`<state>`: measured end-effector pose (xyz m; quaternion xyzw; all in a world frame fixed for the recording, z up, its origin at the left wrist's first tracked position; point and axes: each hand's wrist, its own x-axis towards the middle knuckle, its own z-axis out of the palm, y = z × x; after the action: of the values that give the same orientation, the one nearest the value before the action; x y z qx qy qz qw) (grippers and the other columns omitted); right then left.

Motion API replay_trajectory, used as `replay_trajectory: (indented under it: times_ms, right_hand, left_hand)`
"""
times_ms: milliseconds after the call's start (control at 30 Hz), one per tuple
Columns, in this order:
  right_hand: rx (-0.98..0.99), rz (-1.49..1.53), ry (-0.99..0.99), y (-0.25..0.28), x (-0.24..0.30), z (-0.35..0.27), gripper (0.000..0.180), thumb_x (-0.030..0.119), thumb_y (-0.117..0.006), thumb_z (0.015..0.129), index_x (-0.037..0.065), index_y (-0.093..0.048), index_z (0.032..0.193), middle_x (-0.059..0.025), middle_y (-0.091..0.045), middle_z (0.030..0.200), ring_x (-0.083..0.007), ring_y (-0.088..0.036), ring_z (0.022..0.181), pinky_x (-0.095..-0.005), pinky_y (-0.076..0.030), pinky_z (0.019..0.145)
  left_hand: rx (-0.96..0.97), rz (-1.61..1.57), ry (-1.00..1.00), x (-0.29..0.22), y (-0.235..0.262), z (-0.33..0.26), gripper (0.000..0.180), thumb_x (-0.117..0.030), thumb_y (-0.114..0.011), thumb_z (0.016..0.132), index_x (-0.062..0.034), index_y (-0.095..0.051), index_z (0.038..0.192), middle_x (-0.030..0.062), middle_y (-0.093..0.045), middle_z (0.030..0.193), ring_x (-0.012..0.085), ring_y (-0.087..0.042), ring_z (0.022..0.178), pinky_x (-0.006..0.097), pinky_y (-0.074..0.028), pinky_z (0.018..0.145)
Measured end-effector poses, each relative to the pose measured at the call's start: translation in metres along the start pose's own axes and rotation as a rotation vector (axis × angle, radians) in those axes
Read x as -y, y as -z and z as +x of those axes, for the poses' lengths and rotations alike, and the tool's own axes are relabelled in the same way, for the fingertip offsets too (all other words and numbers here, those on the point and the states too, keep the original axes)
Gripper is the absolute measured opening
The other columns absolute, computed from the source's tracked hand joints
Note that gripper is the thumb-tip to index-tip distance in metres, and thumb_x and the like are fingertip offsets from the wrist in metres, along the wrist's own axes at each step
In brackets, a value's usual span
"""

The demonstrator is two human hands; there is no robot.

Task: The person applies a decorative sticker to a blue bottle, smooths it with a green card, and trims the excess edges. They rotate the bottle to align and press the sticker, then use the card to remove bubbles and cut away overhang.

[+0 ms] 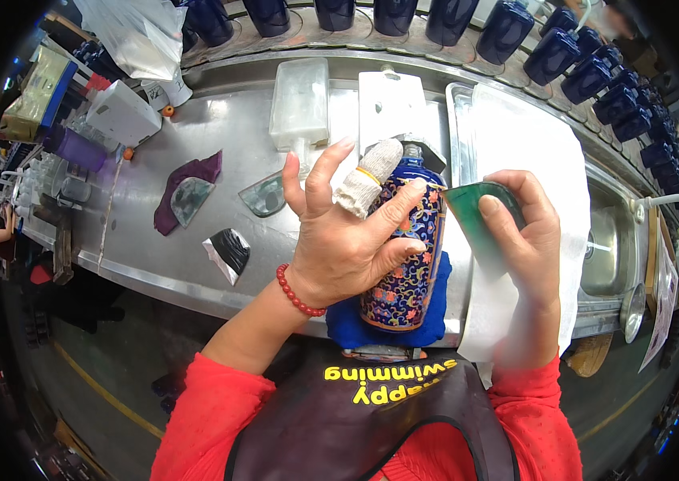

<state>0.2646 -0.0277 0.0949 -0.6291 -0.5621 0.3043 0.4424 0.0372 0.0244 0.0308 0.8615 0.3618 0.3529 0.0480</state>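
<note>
A dark blue bottle [405, 272] with a colourful floral pattern stands or lies on a blue cloth [433, 317] in front of me; which, I cannot tell. My left hand [347, 232] spreads over its left side, thumb and index fingertip touching the patterned surface. One finger of that hand wears a knitted white cover [371, 172] with a yellow band. Between thumb and fingers, my right hand [528, 228] grips a translucent green scraper [476, 212]. The scraper's edge is close to the bottle's upper right side; contact is unclear.
On the metal table [251, 104] lie a purple cloth [169, 200], more scraper pieces [263, 195] and a clear bottle [299, 104]. White sheeting [516, 160] covers the right part beside a sink [608, 260]. Blue bottles [394, 14] line a curved conveyor behind.
</note>
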Motion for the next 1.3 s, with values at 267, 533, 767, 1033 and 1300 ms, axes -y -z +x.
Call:
replay_trajectory:
  times_ms: [267,533,767,1033,1300]
  right_hand:
    - [0.024,0.024,-0.028,0.005,-0.005,-0.007,0.019,0.009,-0.064,0.098,0.000,-0.061,0.115,-0.0021,-0.066,0.099,-0.0064,-0.060,0.089,-0.0205,-0.049,0.078]
    - [0.022,-0.003,-0.026,0.004,-0.006,-0.010,0.020,0.009,-0.065,0.098,0.000,-0.061,0.116,-0.0027,-0.066,0.100,-0.0069,-0.061,0.089,-0.0208,-0.050,0.078]
    - [0.025,-0.030,-0.002,0.003,-0.006,-0.012,0.021,0.010,-0.065,0.098,0.000,-0.060,0.116,-0.0030,-0.066,0.100,-0.0070,-0.061,0.089,-0.0206,-0.050,0.078]
    - [0.008,0.015,-0.029,0.003,-0.008,-0.014,0.022,0.012,-0.065,0.099,0.000,-0.060,0.117,-0.0034,-0.065,0.101,-0.0070,-0.060,0.090,-0.0207,-0.050,0.078]
    - [-0.096,0.160,-0.063,-0.001,-0.015,-0.011,0.021,0.010,-0.067,0.097,0.000,-0.063,0.115,-0.0033,-0.067,0.096,-0.0072,-0.061,0.084,-0.0219,-0.051,0.073]
  left_hand:
    - [-0.029,0.039,0.026,0.005,0.001,0.000,0.049,-0.055,-0.053,0.100,-0.0178,-0.073,0.125,0.0145,-0.067,0.126,0.0356,-0.032,0.141,0.060,0.001,0.119]
    - [-0.031,0.108,0.018,0.008,0.004,0.000,0.045,-0.053,-0.056,0.098,-0.0196,-0.074,0.123,0.0137,-0.066,0.129,0.0350,-0.032,0.141,0.060,0.001,0.118]
    - [-0.043,0.081,-0.017,0.006,0.003,0.000,0.046,-0.053,-0.057,0.097,-0.0178,-0.075,0.121,0.0147,-0.066,0.127,0.0352,-0.032,0.141,0.060,0.001,0.119]
    - [-0.059,0.069,-0.011,0.006,0.003,0.000,0.043,-0.051,-0.060,0.096,-0.0184,-0.075,0.120,0.0142,-0.066,0.127,0.0348,-0.034,0.140,0.060,0.000,0.119]
    - [-0.010,0.005,-0.017,0.002,0.006,0.005,0.045,-0.055,-0.057,0.096,-0.0229,-0.074,0.123,0.0128,-0.065,0.132,0.0339,-0.031,0.141,0.060,-0.002,0.119]
